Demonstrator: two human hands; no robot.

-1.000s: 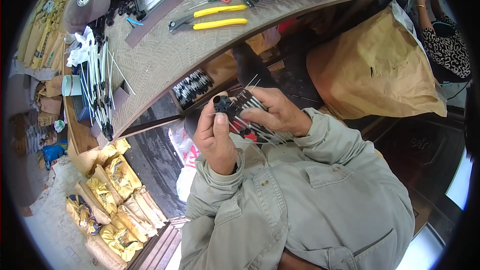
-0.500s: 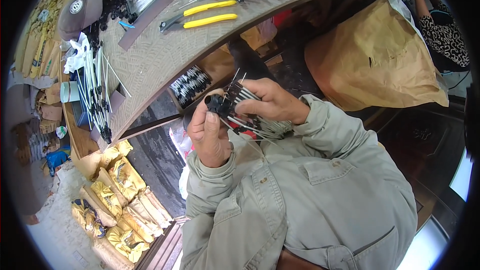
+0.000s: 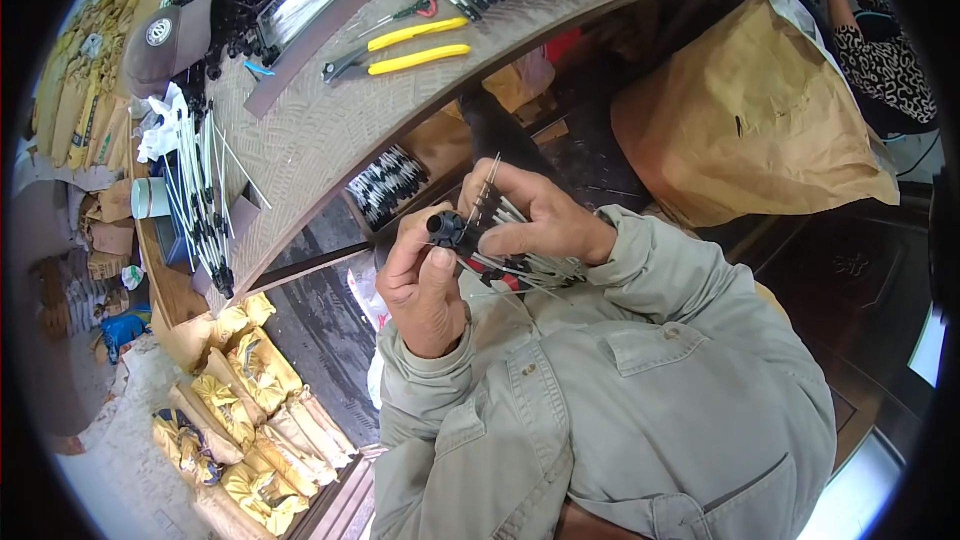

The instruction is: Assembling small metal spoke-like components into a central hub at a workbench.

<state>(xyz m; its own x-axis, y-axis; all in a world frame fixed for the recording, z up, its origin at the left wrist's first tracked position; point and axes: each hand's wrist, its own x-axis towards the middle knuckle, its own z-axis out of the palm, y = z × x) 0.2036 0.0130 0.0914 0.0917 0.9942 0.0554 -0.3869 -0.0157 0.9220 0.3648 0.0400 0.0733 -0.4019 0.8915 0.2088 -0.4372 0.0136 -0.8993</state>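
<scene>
both hands a touch lower now, left hand (image 3: 425, 285) pinching black cap (image 3: 445, 228), right hand (image 3: 535, 225) gripping rod bundle (image 3: 520, 265)

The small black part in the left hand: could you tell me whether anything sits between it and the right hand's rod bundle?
Nothing visible does: the small black part in the left hand meets the rod bundle held by the right hand.

Workshop interior in daylight. A long woven-textured bench (image 3: 300, 140) curves across the upper field, with an open shelf (image 3: 400, 190) beneath it. A large brown paper sack (image 3: 760, 120) stands at right on a dark floor (image 3: 320, 330). Yellow filled sacks (image 3: 240, 390) lie piled on pale ground at lower left.
</scene>
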